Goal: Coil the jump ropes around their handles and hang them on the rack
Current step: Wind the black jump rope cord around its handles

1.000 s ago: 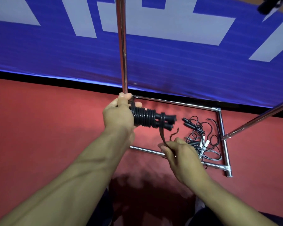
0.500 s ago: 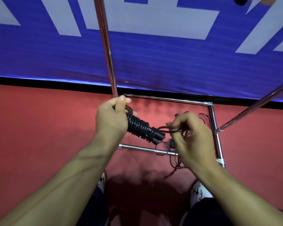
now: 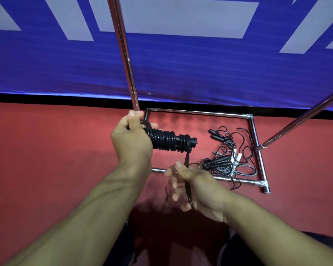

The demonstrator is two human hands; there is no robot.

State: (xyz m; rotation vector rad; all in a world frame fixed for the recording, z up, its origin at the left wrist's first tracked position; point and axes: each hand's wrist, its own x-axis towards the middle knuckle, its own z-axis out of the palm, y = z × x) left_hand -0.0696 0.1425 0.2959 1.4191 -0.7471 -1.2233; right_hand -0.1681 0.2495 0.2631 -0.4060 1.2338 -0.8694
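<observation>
Now left hand (image 3: 132, 143) grips coiled handle bundle (image 3: 169, 141) level; right hand (image 3: 196, 189) pinches blurred rope tail (image 3: 186, 160) below; handle butts hidden in fist.

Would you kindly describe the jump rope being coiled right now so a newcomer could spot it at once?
Start at the chrome rack on the red floor. Above its left corner the left hand grips black handles wound with black cord. Unlike the loose tangled ropes lying inside the frame, it is tightly coiled and held in the air.

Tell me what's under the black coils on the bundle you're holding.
The coils wrap black handles; only their ends stick out on the right. The rest is covered by rope and the left hand.
</observation>
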